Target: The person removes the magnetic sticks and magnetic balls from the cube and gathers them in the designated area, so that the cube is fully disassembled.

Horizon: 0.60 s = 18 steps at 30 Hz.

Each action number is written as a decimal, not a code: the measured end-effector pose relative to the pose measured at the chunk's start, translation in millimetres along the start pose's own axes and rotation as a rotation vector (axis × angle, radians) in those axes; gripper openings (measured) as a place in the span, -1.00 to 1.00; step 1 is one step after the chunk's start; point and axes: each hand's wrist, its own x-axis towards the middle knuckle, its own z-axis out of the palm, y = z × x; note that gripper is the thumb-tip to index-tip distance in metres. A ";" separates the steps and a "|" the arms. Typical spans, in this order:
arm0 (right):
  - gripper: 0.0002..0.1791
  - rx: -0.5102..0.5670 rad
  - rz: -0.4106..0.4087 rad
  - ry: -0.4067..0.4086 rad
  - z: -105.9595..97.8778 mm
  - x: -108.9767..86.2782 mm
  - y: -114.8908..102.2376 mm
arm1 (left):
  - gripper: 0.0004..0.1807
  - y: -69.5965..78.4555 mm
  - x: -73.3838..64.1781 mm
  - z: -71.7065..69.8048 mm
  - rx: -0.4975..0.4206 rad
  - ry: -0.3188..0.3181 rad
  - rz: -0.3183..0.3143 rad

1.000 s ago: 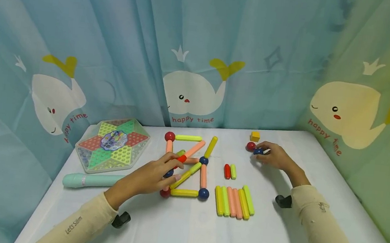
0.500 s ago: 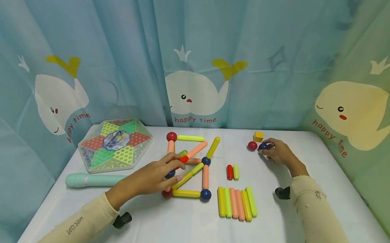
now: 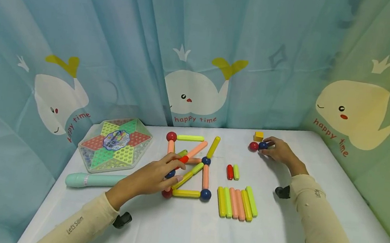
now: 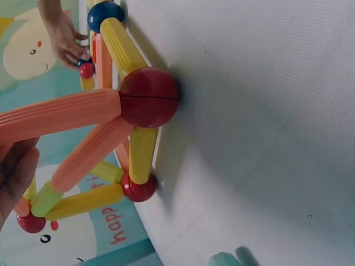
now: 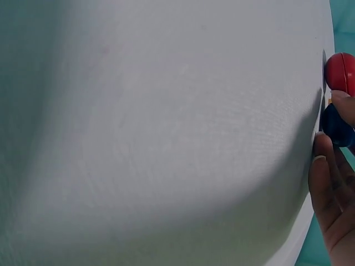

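Note:
In the head view my left hand point(image 3: 152, 176) is at the left side of a frame of magnetic sticks and balls. Its fingers and thumb curl round the raised part, by a blue ball point(image 3: 171, 173) and a red stick point(image 3: 182, 161). The left wrist view shows the frame's red ball point(image 4: 150, 97) with salmon and yellow sticks joined to it; most of the hand is cut off there. At the back right, my right hand point(image 3: 278, 150) pinches a loose blue ball point(image 3: 263, 145) between thumb and fingers. A loose red ball point(image 3: 253, 146) lies against it.
A yellow cube point(image 3: 258, 136) sits behind the loose balls. Several long sticks point(image 3: 237, 203) lie in a row, with a short red stick point(image 3: 229, 172) and a short green one point(image 3: 236, 172) above. A hexagonal board game point(image 3: 115, 144) and a mint-green tube point(image 3: 94, 180) lie left.
The right hand shifted the blue ball slightly back, level with the red ball. A small gap between the balls has closed, and they now touch. The left hand stays put on the frame.

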 end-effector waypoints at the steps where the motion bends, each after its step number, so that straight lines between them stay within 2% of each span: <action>1: -0.39 0.004 0.005 -0.003 -0.2 -0.1 0.1 | -0.69 0.2 -0.1 -0.2 0.000 -0.001 -0.001; 7: -0.31 0.018 0.032 -0.024 -2.9 -4.9 1.5 | -0.69 1.1 -0.8 -1.0 -0.002 -0.009 -0.004; 12: -0.25 -0.006 0.003 -0.013 -7.9 -14.8 4.2 | -0.69 1.2 -0.6 -0.8 -0.005 -0.010 -0.012; 16: -0.25 0.007 -0.058 0.058 -11.0 -24.8 -2.2 | -0.68 1.2 -1.0 -1.0 -0.006 -0.011 -0.013; 18: -0.35 0.030 -0.121 0.107 -8.4 -28.6 -12.1 | -0.68 1.2 -1.2 -1.2 -0.005 -0.010 -0.012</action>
